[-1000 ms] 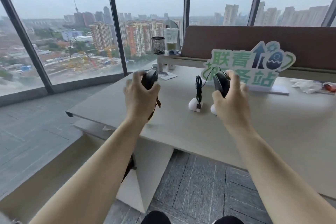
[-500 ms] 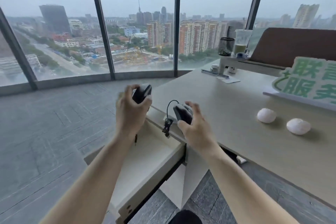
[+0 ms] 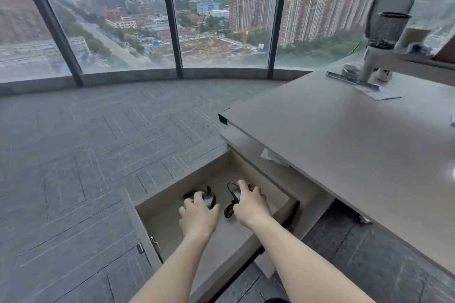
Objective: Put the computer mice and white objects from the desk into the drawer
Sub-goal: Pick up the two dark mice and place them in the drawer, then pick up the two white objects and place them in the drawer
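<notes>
Both hands are down inside the open beige drawer that sticks out from under the desk. My left hand rests over a black mouse on the drawer floor, fingers curled on it. My right hand covers a second black mouse, whose black cable lies coiled to its left. The two mice sit side by side, a little apart. The white objects are outside the view.
The desk edge overhangs the drawer's right side. A crumpled white paper pokes out under the desk top. A mesh cup, a drink and papers stand at the desk's far right. Grey carpet floor lies to the left.
Both hands dropped from above the drawer edge down into the drawer, carrying the mice to its floor. My head turned left and down, so the white objects left the view.
</notes>
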